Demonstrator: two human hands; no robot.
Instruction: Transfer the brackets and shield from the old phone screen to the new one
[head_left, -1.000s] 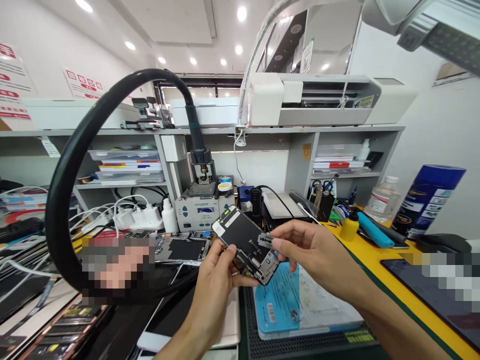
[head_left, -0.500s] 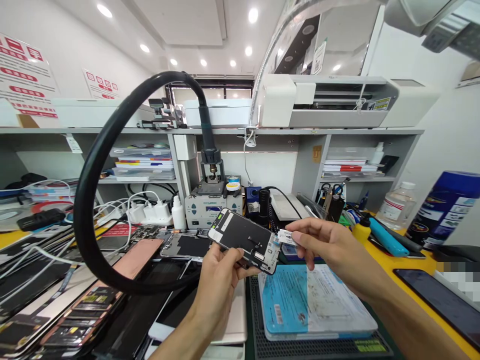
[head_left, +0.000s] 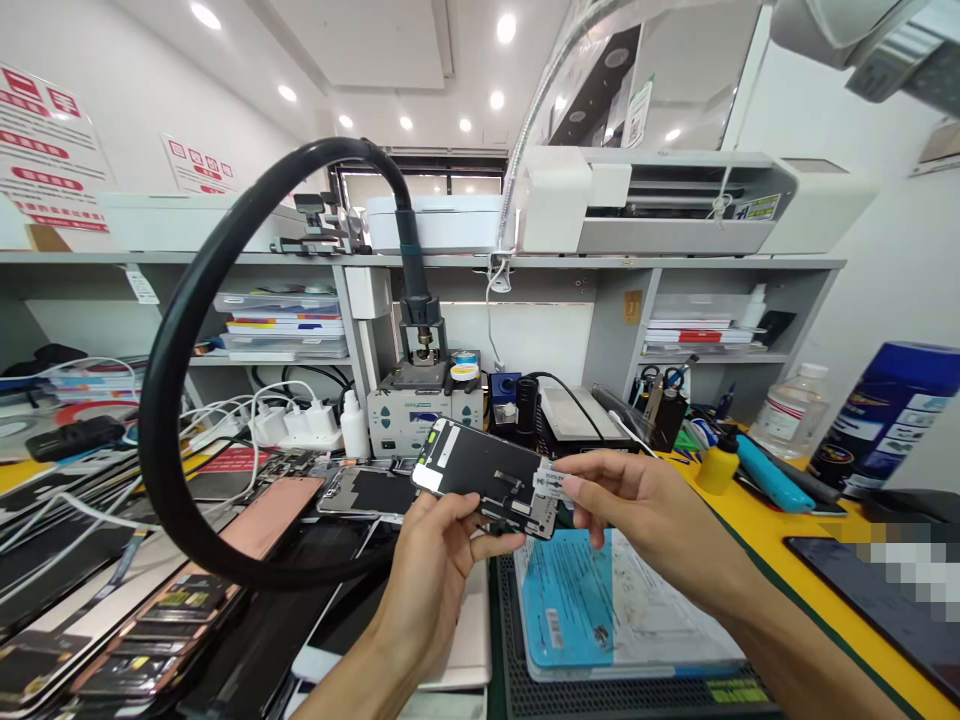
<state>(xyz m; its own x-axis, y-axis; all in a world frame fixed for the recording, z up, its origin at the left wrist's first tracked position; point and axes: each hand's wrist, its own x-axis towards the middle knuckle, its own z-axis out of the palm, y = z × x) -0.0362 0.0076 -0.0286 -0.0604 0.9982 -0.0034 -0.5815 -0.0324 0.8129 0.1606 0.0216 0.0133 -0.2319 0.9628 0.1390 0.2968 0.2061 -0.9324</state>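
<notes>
The left hand (head_left: 439, 560) grips a phone screen (head_left: 484, 478) by its near edge, thumb on top and fingers underneath, holding it above the bench with its dark back side up and tilted down toward the right. The right hand (head_left: 637, 510) pinches a small white label (head_left: 551, 483) between thumb and forefinger at the screen's right end; the label touches or overlaps the screen's corner there, though whether it is stuck down cannot be told.

Below the hands, on a black mat (head_left: 525, 690), lies a blue and white pack (head_left: 607, 605). To the left, the bench (head_left: 757, 520) is covered with phone parts and screens, among them a pink panel (head_left: 270, 515) and an opened phone (head_left: 371, 492). A thick black hose (head_left: 187, 330) loops from the left up and over to a grey station (head_left: 416, 415) at the far side, just beyond the screen. A white charger strip (head_left: 289, 425) with cables sits left of the station. On the right stand a yellow bottle (head_left: 716, 465), a clear bottle (head_left: 795, 410) and a blue can (head_left: 881, 415). A dark phone (head_left: 870, 590) lies on the yellow surface near the right edge. Shelves (head_left: 600, 265) at the far side carry a white machine (head_left: 660, 200).
</notes>
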